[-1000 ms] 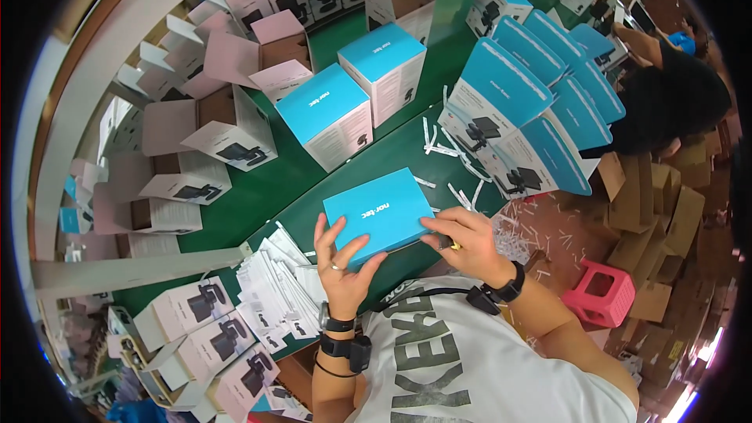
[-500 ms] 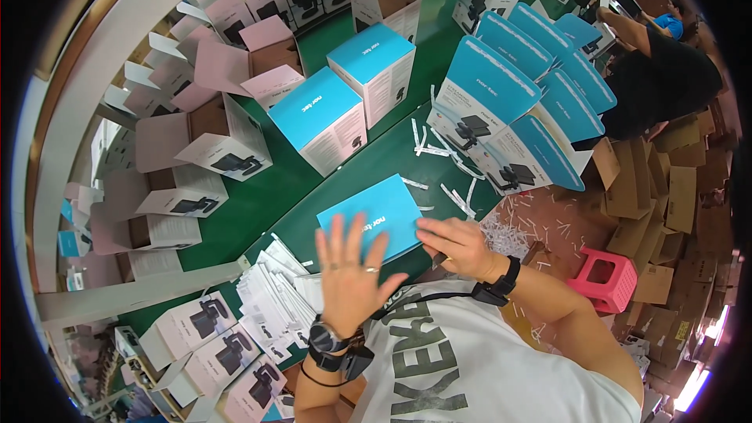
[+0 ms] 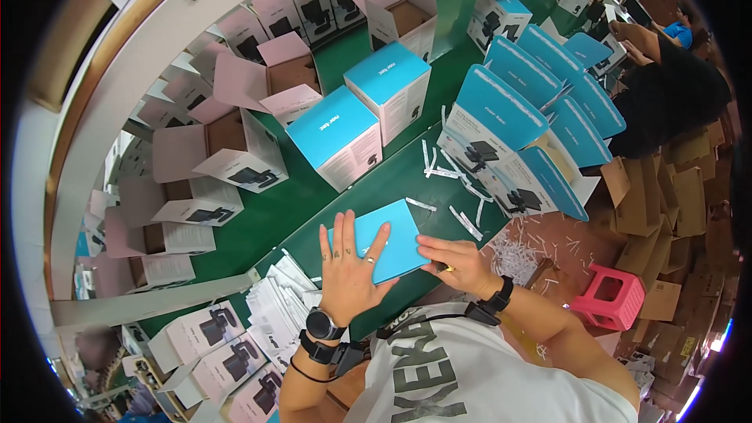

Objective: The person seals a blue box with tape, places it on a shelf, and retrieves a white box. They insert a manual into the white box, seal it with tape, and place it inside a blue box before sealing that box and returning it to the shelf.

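Note:
A carton with a blue lid (image 3: 400, 229) stands on the green table in front of me, its lid folded down. My left hand (image 3: 351, 274) lies flat on the left part of this lid, fingers spread. At the carton's right edge is my right hand (image 3: 458, 262), its fingers pressed together along the lid's edge and side. Just beyond stand two closed cartons with blue tops, a nearer one (image 3: 333, 127) and a farther one (image 3: 388, 73). Thin white peeled strips (image 3: 466, 221) lie on the table to the right of the carton.
Several cartons with raised blue flaps (image 3: 501, 102) stand at the right. Open white cartons (image 3: 243, 153) line the left side. A pile of folded white papers (image 3: 282, 305) lies near my left wrist. A pink stool (image 3: 607, 298) and brown cardboard boxes (image 3: 638, 204) are on the floor. Another person's dark clothing (image 3: 666, 98) shows far right.
My left hand has come down from above the carton and now rests flat on its lid. My right hand stays at the right edge. The view has shifted, bringing in a power strip.

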The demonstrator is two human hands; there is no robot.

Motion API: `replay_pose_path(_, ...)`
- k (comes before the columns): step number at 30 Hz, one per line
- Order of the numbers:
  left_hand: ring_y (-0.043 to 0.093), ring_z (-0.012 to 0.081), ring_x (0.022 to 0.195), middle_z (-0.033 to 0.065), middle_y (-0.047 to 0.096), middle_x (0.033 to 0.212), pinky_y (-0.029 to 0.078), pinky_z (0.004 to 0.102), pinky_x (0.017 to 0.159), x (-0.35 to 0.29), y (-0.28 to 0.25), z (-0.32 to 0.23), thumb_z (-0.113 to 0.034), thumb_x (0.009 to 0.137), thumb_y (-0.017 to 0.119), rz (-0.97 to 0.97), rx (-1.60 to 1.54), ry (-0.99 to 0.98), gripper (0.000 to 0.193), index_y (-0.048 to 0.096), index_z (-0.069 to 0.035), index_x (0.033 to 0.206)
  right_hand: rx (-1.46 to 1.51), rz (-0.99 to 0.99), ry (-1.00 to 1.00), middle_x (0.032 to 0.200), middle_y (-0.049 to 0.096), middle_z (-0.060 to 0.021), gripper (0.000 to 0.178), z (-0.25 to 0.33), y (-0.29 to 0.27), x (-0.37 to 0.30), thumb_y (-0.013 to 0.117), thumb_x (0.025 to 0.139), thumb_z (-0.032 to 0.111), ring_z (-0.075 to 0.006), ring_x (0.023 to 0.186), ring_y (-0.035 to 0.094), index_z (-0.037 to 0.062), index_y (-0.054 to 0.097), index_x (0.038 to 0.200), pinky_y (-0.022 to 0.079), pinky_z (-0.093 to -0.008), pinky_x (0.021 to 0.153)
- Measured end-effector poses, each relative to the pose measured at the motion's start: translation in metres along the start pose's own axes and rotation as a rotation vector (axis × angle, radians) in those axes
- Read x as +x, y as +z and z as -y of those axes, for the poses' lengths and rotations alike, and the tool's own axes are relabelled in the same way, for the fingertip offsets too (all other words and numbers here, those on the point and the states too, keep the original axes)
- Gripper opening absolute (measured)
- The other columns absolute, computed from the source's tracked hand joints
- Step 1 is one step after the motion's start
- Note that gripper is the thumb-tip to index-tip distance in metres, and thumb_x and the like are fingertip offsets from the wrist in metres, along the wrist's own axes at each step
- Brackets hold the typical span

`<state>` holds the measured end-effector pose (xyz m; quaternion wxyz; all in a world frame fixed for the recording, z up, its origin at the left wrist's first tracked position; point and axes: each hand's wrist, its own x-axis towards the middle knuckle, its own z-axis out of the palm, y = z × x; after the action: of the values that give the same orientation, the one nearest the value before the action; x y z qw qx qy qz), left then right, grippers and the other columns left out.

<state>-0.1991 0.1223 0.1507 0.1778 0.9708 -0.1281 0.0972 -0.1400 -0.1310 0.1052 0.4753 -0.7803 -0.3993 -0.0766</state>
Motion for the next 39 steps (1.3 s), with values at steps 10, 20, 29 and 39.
replay_pose_path(10,0.041,0.0502,0.139,0.0316,0.043,0.149,0.03,0.0616,0.118,-0.021,-0.045,0.075,-0.046,0.064,0.093,0.01,-0.053,-0.002,0.097,0.057,-0.019,0.151,0.061,0.041,0.087,0.125,0.075,-0.0116,0.03,0.004,-0.013,0.002,0.078,0.084,0.002,-0.0274,0.088,0.076,0.0052,0.076,0.114,0.062,-0.0315,0.077)
replay_pose_path(20,0.046,0.0467,0.133,0.0288,0.051,0.142,0.033,0.0568,0.114,0.121,-0.027,0.125,-0.042,0.06,0.095,-0.285,-0.062,-0.116,0.087,0.067,-0.017,0.138,-0.089,-0.092,0.692,0.096,0.078,-0.0148,0.019,-0.059,-0.061,-0.091,0.072,0.095,0.015,-0.0237,0.082,0.076,0.0024,0.078,0.108,0.058,-0.0314,0.073)
replay_pose_path(29,0.044,0.0476,0.133,0.0303,0.051,0.14,0.03,0.059,0.115,0.321,0.066,0.073,-0.054,0.065,0.09,-0.371,0.0,-0.032,0.081,0.069,-0.02,0.135,-0.086,-0.117,0.822,0.088,0.077,-0.0153,0.017,-0.082,-0.075,-0.098,0.071,0.096,0.017,-0.0238,0.073,0.074,0.0048,0.08,0.105,0.056,-0.0335,0.065)
replay_pose_path(39,0.041,0.0499,0.139,0.0297,0.045,0.152,0.026,0.0614,0.119,0.406,0.087,0.075,-0.055,0.081,0.079,-0.388,0.006,0.022,0.069,0.066,-0.018,0.139,0.02,-0.153,0.939,0.087,0.076,-0.0152,0.018,-0.106,-0.074,-0.127,0.068,0.097,0.015,-0.0217,0.069,0.072,0.003,0.079,0.104,0.054,-0.0334,0.062)
